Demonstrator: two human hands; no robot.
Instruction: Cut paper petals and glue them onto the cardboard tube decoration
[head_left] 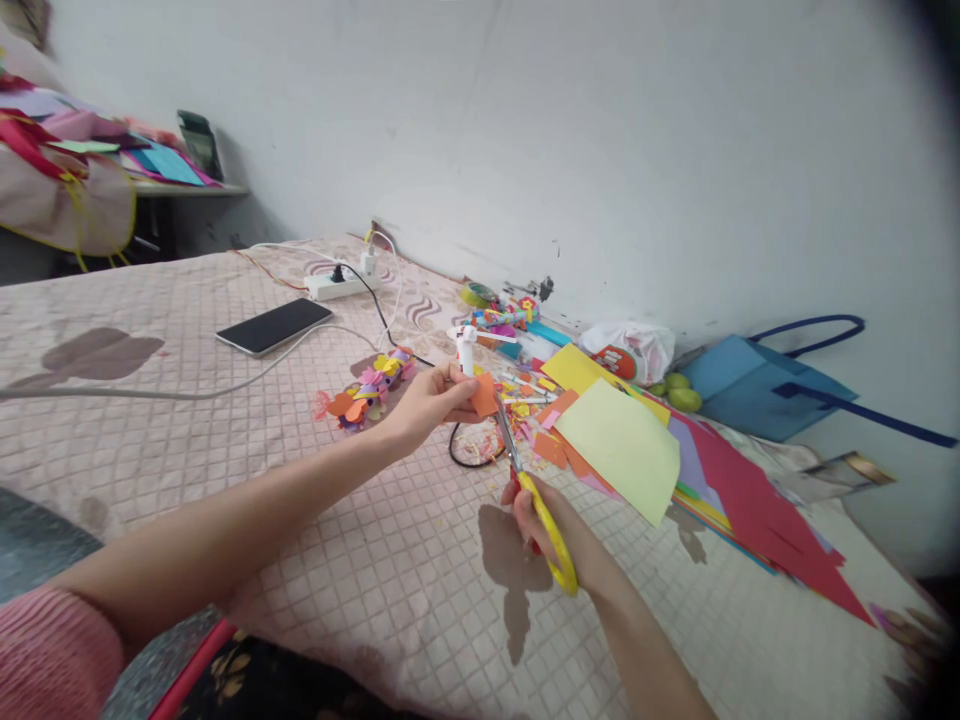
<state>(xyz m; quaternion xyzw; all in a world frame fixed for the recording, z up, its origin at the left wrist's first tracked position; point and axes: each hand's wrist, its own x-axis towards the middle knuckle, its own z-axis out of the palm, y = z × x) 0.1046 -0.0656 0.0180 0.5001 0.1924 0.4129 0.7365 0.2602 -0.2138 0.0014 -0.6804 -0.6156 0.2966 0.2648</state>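
Note:
Between the thumb and fingers of my left hand (435,402) is a small orange piece of paper (485,396). My right hand (553,520) grips a pair of scissors (551,535) with yellow and red handles, its blades pointing up at the lower edge of the orange paper. Whether the blades touch the paper is hard to make out. Just behind my left hand stands a white glue gun (466,350). To its left lies a roll decorated with colourful paper flowers (369,390). Paper scraps (517,410) are scattered beyond the scissors.
Coloured paper sheets (622,440) are stacked at the right, near a blue bag (765,385) and green fruits (681,393). A black phone (274,326) lies left, with a white power strip (337,286) and cables behind it. A wall (525,150) borders the back.

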